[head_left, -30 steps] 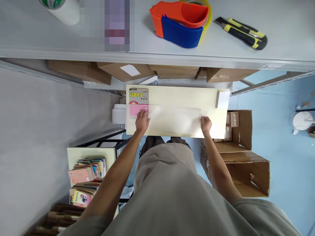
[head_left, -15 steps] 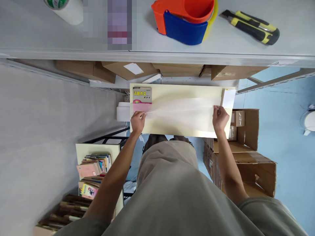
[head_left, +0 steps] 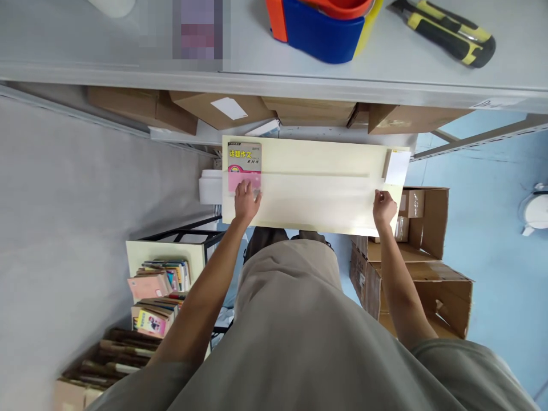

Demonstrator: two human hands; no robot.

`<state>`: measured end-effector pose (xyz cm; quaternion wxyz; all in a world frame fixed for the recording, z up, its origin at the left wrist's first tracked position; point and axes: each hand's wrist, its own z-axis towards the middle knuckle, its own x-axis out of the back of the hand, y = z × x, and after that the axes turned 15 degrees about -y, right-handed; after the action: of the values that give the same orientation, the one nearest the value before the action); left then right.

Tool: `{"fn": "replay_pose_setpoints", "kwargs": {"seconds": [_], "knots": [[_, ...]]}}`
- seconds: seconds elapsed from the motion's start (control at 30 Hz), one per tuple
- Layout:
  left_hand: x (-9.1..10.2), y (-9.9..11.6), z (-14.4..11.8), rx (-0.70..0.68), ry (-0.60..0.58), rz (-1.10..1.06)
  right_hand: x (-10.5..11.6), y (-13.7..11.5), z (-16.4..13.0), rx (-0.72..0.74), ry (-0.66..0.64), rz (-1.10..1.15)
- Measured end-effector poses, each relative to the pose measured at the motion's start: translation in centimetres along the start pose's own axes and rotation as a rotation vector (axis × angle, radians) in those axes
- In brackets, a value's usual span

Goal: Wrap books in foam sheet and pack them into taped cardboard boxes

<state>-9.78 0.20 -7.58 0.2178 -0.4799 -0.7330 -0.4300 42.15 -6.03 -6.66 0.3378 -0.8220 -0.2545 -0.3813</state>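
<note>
A translucent plastic film (head_left: 317, 197) lies along the pale cream board (head_left: 299, 154), its far edge straight. The film's left end covers the lower part of a grey and pink book (head_left: 244, 157) with yellow Chinese lettering. My left hand (head_left: 246, 201) is open, fingers spread on the film over the book's lower part. At the film's right end, my right hand (head_left: 384, 206) is closed in a pinch on it; the exact grip is small and partly hidden by the fingers. A white pad or stack of paper (head_left: 397, 166) lies just beyond my right hand, at the board's right end.
Above, a grey shelf (head_left: 257, 83) carries a blue and orange tape dispenser (head_left: 323, 34) and a yellow-black utility knife (head_left: 449, 31). Cardboard boxes (head_left: 308, 111) stand under it. Open cartons (head_left: 428, 228) are at right; stacked books (head_left: 158, 282) are at lower left.
The film, lifted and creased between both hands before, now lies flatter on the board. My left hand has gone from a pinch to spread fingers; my right hand stays closed.
</note>
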Motion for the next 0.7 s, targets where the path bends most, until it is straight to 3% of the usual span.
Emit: {"fn": "replay_pose_setpoints", "kwargs": {"seconds": [0.13,0.23,0.3,0.4,0.57,0.63,0.7], "knots": [[-0.7,-2.0,0.2,-0.014,-0.12,0.031,-1.7,0.3,-0.6,-0.064,0.02,-0.021],[-1.2,-2.3,-0.2,-0.041,-0.1,0.018,-3.1,-0.8,-2.1,-0.041,0.14,0.002],[-1.2,-2.3,-0.4,-0.057,-0.077,-0.002,-4.6,-3.0,-3.6,0.031,0.128,0.052],[-0.6,-2.5,-0.5,-0.081,-0.065,-0.041,-8.0,-9.3,-6.1,0.205,-0.089,0.139],[1.6,-4.5,0.3,-0.153,-0.103,-0.173,-16.4,-24.4,-10.7,0.498,-0.538,0.084],[2.7,-5.7,0.8,-0.175,-0.143,-0.24,-19.8,-29.6,-12.0,0.537,-0.646,-0.031],[4.1,-7.0,1.7,-0.172,-0.186,-0.307,-22.4,-33.2,-12.6,0.488,-0.7,-0.128]]}}
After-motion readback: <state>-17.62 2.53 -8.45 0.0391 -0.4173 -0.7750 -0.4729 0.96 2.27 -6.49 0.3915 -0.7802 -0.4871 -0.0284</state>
